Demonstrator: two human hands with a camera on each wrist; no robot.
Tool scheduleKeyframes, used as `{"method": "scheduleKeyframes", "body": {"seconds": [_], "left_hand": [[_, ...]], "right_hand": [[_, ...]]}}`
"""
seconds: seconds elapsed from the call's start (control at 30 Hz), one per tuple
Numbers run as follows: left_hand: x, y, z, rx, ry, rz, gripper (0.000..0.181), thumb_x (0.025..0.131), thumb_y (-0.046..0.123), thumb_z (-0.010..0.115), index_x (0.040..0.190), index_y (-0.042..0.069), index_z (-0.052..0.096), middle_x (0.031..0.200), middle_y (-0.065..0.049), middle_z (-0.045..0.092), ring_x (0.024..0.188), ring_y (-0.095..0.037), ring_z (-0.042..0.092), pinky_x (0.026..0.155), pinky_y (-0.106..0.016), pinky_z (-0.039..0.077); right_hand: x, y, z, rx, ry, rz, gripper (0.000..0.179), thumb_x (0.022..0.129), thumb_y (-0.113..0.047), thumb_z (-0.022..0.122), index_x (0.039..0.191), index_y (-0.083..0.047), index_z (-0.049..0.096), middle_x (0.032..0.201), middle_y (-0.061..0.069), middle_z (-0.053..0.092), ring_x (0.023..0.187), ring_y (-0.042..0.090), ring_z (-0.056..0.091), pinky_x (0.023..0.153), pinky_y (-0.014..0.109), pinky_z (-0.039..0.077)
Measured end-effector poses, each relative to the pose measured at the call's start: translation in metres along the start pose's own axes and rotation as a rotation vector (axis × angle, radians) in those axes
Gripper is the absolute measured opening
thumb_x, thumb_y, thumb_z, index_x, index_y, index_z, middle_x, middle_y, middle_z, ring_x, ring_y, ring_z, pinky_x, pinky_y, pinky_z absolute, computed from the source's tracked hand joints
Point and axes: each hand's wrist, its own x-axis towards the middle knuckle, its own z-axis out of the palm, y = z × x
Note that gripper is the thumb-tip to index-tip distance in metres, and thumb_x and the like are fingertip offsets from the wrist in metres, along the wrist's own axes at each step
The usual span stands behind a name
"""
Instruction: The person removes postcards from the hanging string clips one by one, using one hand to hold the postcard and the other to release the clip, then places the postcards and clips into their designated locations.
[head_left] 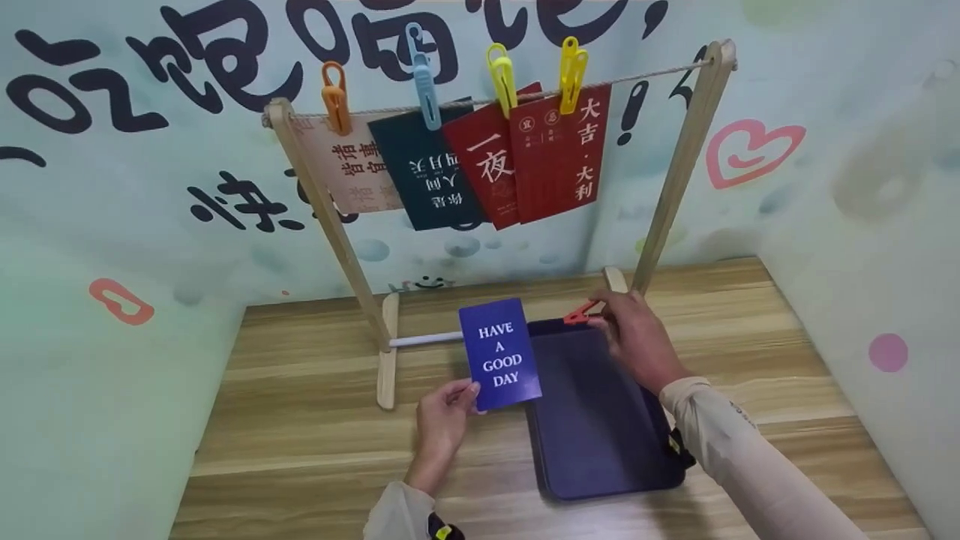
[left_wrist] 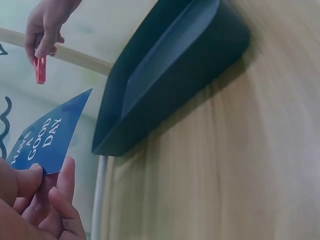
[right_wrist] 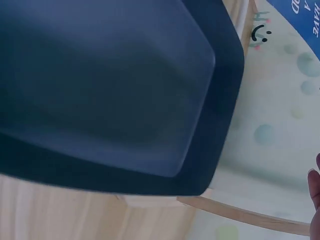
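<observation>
My left hand (head_left: 444, 420) pinches a blue card (head_left: 500, 354) by its lower left corner, thumb on the printed face, which reads HAVE A GOOD DAY. In the left wrist view the thumb and fingers (left_wrist: 65, 187) grip the card's edge. My right hand (head_left: 637, 337) holds a red clothespin (head_left: 581, 312) between thumb and fingers, above the far end of a dark tray (head_left: 600, 420). Four-cornered cards hang from a cord above: a pink one (head_left: 356, 169), a dark green one (head_left: 420, 169) and two red ones, the right one (head_left: 559, 161) overlapping its neighbour.
A wooden rack (head_left: 330, 217) carries the cord (head_left: 645, 75) between two posts, with a white bar (head_left: 427, 340) low down. Orange (head_left: 335, 97), blue (head_left: 424, 86) and yellow clothespins (head_left: 572, 75) grip the hung cards. Printed walls (head_left: 847, 225) enclose the wooden tabletop (head_left: 300, 420).
</observation>
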Motion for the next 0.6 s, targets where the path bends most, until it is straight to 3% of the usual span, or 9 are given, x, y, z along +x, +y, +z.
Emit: {"method": "scheduleKeyframes", "body": {"seconds": [0.33, 0.5, 0.6], "left_hand": [[-0.004, -0.023, -0.011, 0.053, -0.008, -0.035, 0.021, 0.092, 0.004, 0.069, 0.106, -0.011, 0.071, 0.100, -0.026, 0.075, 0.064, -0.019, 0.072, 0.066, -0.040, 0.062], [-0.004, -0.031, -0.014, 0.071, -0.017, -0.080, 0.020, 0.093, 0.004, 0.068, 0.107, -0.010, 0.071, 0.100, -0.024, 0.075, 0.062, -0.016, 0.071, 0.066, -0.038, 0.062], [-0.004, -0.036, -0.013, 0.027, -0.033, -0.104, 0.020, 0.093, 0.001, 0.066, 0.108, -0.012, 0.070, 0.100, -0.025, 0.075, 0.062, -0.014, 0.069, 0.064, -0.037, 0.062]], "right_hand": [[-0.012, 0.011, 0.017, 0.031, -0.074, 0.082, 0.030, 0.091, -0.002, 0.070, 0.120, 0.000, 0.065, 0.095, 0.015, 0.072, 0.089, 0.031, 0.060, 0.079, 0.046, 0.052], [-0.019, 0.017, 0.029, 0.077, -0.111, 0.175, 0.032, 0.090, -0.007, 0.073, 0.120, 0.001, 0.066, 0.094, 0.015, 0.074, 0.091, 0.031, 0.062, 0.077, 0.046, 0.054], [-0.024, 0.019, 0.035, 0.086, -0.141, 0.226, 0.033, 0.091, -0.008, 0.072, 0.122, 0.002, 0.066, 0.092, 0.014, 0.075, 0.089, 0.030, 0.061, 0.078, 0.045, 0.052]]}}
